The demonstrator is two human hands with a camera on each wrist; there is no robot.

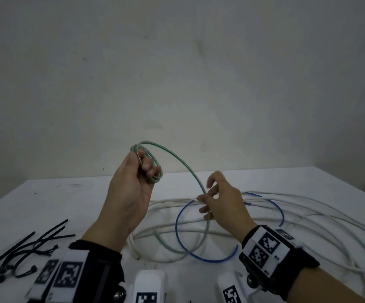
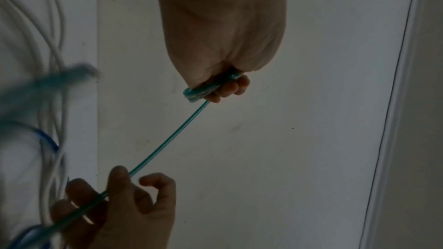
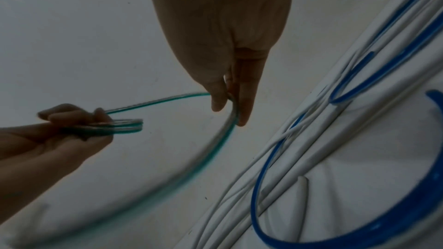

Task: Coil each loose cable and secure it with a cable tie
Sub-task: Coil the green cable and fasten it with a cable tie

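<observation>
- My left hand [image 1: 131,189] is raised above the bench [image 1: 89,206], fingers curled round a small coil of green cable [image 1: 155,171]; several turns sit bunched in my grip.
- From that coil the green cable arcs over and down to my right hand [image 1: 223,204], which pinches the strand between thumb and fingers, with the other fingers loosely spread.
- Below my right hand the rest of the green cable drops to the bench and curves back toward me.
- A blue cable [image 1: 179,235] lies on the bench in a wide loop, under and beside my right hand, crossing the green one.
- White cable [image 1: 330,232] lies in many loose turns over the right half of the bench, tangled with the blue.
- A scatter of black cable ties [image 1: 24,250] lies on the bench to the left of my left wrist, well apart from the cables.
</observation>
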